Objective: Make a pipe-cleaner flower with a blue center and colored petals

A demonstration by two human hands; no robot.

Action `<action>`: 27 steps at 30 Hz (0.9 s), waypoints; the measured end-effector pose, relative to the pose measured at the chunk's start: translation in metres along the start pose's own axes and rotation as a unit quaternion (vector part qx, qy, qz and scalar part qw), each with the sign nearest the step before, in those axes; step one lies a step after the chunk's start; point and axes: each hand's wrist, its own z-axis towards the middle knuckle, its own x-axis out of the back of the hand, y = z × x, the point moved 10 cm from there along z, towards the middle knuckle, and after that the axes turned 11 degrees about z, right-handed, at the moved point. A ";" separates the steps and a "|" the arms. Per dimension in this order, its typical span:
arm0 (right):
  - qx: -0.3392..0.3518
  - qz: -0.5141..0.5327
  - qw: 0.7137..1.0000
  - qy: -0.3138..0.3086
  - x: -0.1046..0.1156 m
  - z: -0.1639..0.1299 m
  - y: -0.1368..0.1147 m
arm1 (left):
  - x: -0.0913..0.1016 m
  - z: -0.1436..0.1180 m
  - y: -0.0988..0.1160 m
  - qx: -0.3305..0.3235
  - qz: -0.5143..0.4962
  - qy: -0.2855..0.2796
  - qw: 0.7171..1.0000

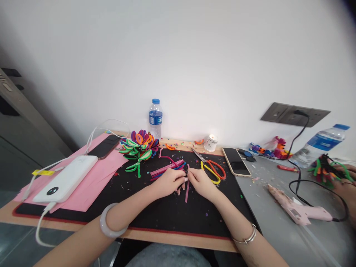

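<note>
Grip: left hand [169,181] and right hand [200,182] met fingertip to fingertip at the middle of the black mat [172,213], both pinched together on a small dark piece with a pink pipe cleaner [187,191]; exactly how the fingers closed on it could not be told at this size.

Held item: the pink pipe cleaner hung from the pinch point, long axis running near-far, its free end pointing toward the person. It lay between the two hands, slightly nearer the right.

Supply: a bundle of pipe cleaners [167,169], pink, blue and purple, lay just beyond the left hand, long axis running left to right and rising toward the right. The left hand was the nearer to it.

Tools: scissors [213,168] with red and yellow handles, just beyond the right hand, blades pointing far-left. Pink glue gun [294,207] on the grey tabletop [278,237], well to the right.

Other items: finished pipe-cleaner flower [139,145] at far left of the mat; water bottle [155,118] behind it by the wall; white power bank [66,178] on pink paper [91,178]; phone [236,161] at the mat's right edge.

Another person's hand [346,185] at far right held a multicoloured pipe-cleaner piece.
</note>
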 end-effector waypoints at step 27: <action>-0.021 0.098 0.995 -0.001 0.001 -0.001 0.009 | 0.012 0.002 0.009 -0.048 0.085 0.055 0.994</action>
